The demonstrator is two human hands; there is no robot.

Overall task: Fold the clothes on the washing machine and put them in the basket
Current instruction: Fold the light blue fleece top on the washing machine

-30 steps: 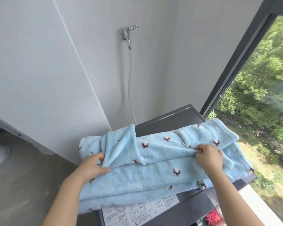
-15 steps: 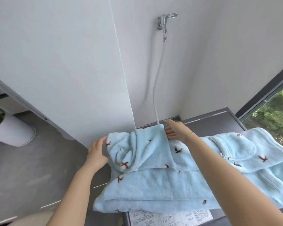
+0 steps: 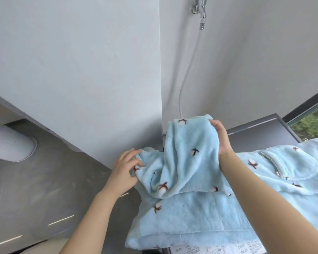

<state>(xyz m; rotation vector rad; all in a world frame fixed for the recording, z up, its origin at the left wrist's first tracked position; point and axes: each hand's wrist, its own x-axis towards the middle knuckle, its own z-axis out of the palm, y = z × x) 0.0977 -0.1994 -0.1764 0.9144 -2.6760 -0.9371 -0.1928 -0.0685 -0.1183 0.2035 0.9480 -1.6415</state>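
Observation:
A fluffy light-blue garment (image 3: 195, 213) with small red-brown motifs and a pearl-trimmed pocket lies across the grey top of the washing machine (image 3: 261, 132). My right hand (image 3: 221, 136) grips a raised end of the garment at the back and holds it lifted off the lid. My left hand (image 3: 125, 169) pinches the garment's left edge, which hangs beyond the machine's left side. The front fold droops over the machine's front edge. No basket is in view.
A white wall corner (image 3: 161, 70) stands right behind the machine, with a tap (image 3: 198, 8) and a hose (image 3: 189, 70) running down. A white round bin (image 3: 9, 143) stands on the grey floor at the left. A window (image 3: 312, 123) is at the right.
My right hand went from the garment's right part to its back left end and has lifted it. My left hand shifted to the left edge. The view swung left.

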